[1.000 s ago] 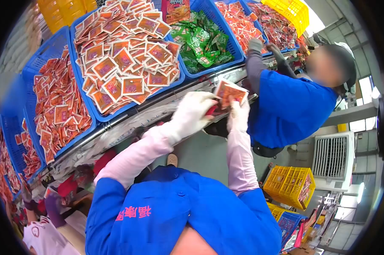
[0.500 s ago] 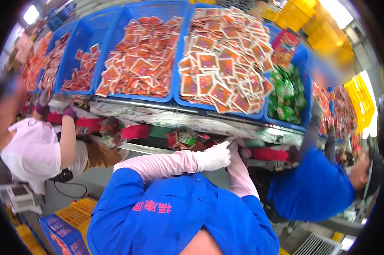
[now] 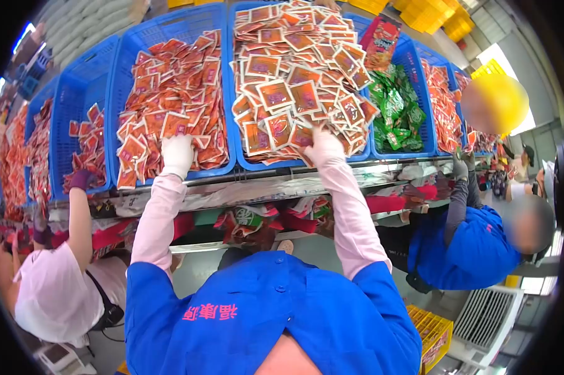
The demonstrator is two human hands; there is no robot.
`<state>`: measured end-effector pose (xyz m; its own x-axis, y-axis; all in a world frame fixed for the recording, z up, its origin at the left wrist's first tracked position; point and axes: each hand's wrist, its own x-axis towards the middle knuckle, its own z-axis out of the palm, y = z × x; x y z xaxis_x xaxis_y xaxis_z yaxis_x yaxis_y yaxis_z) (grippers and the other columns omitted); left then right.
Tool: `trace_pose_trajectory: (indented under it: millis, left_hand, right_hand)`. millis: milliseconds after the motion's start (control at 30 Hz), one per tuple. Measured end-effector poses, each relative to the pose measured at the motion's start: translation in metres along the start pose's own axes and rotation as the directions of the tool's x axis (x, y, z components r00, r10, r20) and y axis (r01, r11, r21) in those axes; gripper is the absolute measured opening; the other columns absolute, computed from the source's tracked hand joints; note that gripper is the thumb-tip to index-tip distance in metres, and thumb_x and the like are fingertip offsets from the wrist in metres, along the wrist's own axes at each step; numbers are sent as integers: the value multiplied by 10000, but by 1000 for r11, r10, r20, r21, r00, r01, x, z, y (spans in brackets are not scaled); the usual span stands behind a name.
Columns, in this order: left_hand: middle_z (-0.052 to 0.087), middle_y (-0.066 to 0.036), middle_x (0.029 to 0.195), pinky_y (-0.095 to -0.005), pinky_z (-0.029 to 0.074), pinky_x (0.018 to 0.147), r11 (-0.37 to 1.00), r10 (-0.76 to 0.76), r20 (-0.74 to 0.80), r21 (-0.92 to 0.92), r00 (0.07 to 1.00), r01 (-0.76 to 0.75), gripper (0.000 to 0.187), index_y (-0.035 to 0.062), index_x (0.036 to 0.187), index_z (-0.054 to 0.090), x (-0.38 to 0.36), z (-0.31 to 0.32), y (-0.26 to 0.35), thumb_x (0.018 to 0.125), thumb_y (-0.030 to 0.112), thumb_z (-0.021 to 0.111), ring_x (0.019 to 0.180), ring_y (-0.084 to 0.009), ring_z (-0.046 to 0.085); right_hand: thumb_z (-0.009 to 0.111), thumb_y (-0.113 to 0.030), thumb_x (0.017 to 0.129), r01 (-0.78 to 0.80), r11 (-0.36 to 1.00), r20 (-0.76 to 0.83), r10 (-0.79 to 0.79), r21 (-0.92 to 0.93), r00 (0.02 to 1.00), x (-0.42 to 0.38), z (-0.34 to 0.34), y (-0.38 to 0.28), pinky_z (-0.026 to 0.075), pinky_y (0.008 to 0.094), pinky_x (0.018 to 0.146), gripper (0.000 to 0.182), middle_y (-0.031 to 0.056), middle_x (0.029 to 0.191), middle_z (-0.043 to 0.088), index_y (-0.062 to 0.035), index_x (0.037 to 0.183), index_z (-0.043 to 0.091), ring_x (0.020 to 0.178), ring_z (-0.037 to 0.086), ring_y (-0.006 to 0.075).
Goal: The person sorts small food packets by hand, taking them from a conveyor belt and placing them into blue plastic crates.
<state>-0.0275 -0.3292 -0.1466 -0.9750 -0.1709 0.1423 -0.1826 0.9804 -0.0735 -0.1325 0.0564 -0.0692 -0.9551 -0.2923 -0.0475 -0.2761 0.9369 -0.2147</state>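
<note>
My left hand (image 3: 178, 155), in a white glove, reaches onto the heap of small orange-red sachets (image 3: 149, 87) in one blue bin. Its fingers bend down among the sachets, and their tips are hidden. My right hand (image 3: 326, 149), also gloved in white, lies at the front of the pile of white-edged orange sachets (image 3: 276, 94) in the adjacent bin. Its thumb stands apart from the fingers beside a sachet (image 3: 301, 134). In front of me, below the bins, printed red-and-green pouches (image 3: 247, 219) rest along the line.
A blue bin of green packets (image 3: 394, 109) stands on the right, with a red pouch (image 3: 380, 42) behind. Farther left is a blue bin (image 3: 85, 94) with fewer sachets. Co-workers stand close on both sides: a white shirt (image 3: 54, 294) left, a blue shirt (image 3: 469, 244) right.
Both my hands have moved up and apart, from together above the pouches to the two sachet bins. The view has shifted, and the left co-worker's hand now reaches into a bin.
</note>
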Motion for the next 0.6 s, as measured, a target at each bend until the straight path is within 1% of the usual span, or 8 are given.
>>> trace_pose_trajectory:
  millis: [167, 233, 367, 433, 500, 533, 567, 600]
  left_hand:
    - [694, -138, 822, -344, 480, 646, 714, -55, -139, -698, 989, -58, 189, 44, 1024, 683, 2, -92, 55, 916, 198, 659, 725, -269, 663]
    - [623, -83, 741, -314, 439, 614, 394, 24, -5, -919, 1000, -15, 175, 36, 1007, 676, 3, -118, 92, 931, 191, 645, 656, -145, 561]
    - [562, 7, 744, -253, 393, 608, 132, 85, 20, -991, 996, 9, 121, -6, 968, 624, 6, -101, 164, 926, 107, 632, 671, -66, 464]
    - [573, 3, 772, -236, 390, 622, 166, 37, 119, -980, 992, 111, 106, -4, 974, 631, -1, -118, 190, 931, 93, 623, 702, -44, 471]
    - [571, 0, 781, -242, 420, 648, 83, 19, 45, -996, 999, 44, 93, 2, 991, 629, -11, -135, 220, 934, 74, 612, 724, -41, 487]
    - [619, -16, 807, -251, 458, 705, -62, -31, 1, -998, 1000, -1, 94, -7, 999, 622, -18, -138, 248, 932, 56, 607, 759, -66, 552]
    - [676, -98, 921, -294, 505, 776, 125, 10, -95, -988, 995, -95, 138, -5, 1021, 635, -25, -122, 267, 888, 25, 620, 841, -166, 645]
    - [677, -104, 989, -322, 506, 801, 323, 128, -243, -907, 962, -272, 211, 6, 1071, 639, -36, -125, 289, 861, 27, 652, 870, -211, 646]
  right_hand:
    - [713, -240, 821, -78, 995, 88, 73, 55, 993, 16, 36, 37, 513, 442, 916, 390, 150, 1145, 682, -102, 1182, 659, 1039, 649, 367]
    - [733, -261, 830, 205, 956, -251, -150, 210, 956, -5, 25, 24, 513, 445, 899, 314, 137, 1068, 675, -99, 1097, 694, 1046, 643, 347]
    - [721, -317, 844, 77, 995, 58, -80, 62, 995, 8, 30, 13, 526, 465, 831, 260, 137, 924, 715, -110, 1001, 734, 920, 676, 363]
    - [682, -262, 887, 65, 980, -132, -40, 188, 990, 7, 30, 24, 538, 435, 786, 190, 135, 807, 700, -92, 955, 733, 801, 694, 308]
    - [648, -246, 933, 89, 730, -262, 127, 677, 957, -9, 21, 44, 527, 340, 727, 197, 62, 760, 693, -71, 981, 726, 698, 639, 177]
    - [642, -266, 961, -36, 385, -14, 125, 922, 992, -32, -8, 51, 468, 251, 668, 265, -23, 814, 664, -51, 1106, 692, 695, 541, 71]
    - [608, -330, 992, -89, 15, 89, 1, 996, 996, -55, -20, 59, 483, 297, 820, 367, -13, 962, 690, -22, 1183, 664, 920, 582, 94]
    - [630, -320, 984, -122, -23, 123, 21, 992, 992, -94, -52, 56, 487, 292, 829, 371, -12, 1009, 686, -28, 1212, 645, 950, 590, 96]
